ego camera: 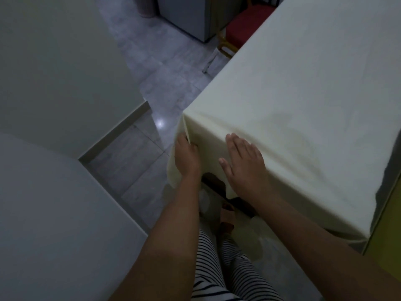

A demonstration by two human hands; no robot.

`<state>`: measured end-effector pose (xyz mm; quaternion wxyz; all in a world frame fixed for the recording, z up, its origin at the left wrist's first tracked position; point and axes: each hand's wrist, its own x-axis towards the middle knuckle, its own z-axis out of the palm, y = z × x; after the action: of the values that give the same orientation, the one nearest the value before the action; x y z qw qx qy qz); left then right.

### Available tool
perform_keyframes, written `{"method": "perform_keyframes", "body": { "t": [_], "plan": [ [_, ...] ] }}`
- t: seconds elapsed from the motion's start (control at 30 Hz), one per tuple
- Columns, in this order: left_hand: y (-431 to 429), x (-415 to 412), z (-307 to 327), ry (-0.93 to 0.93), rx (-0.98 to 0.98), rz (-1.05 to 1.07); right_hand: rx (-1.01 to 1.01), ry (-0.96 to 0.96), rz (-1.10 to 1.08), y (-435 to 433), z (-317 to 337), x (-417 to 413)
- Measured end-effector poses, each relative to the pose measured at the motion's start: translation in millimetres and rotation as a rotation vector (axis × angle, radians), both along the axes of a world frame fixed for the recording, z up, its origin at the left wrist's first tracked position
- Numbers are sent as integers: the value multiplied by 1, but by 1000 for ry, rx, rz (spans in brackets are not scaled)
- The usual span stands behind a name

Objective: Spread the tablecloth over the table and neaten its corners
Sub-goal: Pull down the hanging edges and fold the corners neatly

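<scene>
Now my left hand (187,156) pinches the tablecloth (303,109) fold at frame centre, right hand (244,165) flat, holding nothing; tugging hard could skew the drape.

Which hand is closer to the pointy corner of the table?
The left. The left hand pinches the tablecloth fold just below the table corner; the right hand lies flat on the hanging side, farther along the edge.

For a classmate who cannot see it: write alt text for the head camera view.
A person's left hand grips the corner fold of a cream tablecloth while the right hand presses flat on its hanging side. A red chair stands beyond the table.
</scene>
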<state>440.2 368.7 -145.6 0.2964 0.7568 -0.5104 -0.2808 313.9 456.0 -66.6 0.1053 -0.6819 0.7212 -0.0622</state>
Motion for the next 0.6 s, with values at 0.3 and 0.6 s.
{"method": "perform_keyframes", "body": {
  "t": [0.3,0.6],
  "plan": [
    [46,-14,-41,113,332,-114,7,-166,25,1,9,-5],
    [55,-26,4,115,612,-650,-277,-320,-213,53,12,-54]
  ]
}}
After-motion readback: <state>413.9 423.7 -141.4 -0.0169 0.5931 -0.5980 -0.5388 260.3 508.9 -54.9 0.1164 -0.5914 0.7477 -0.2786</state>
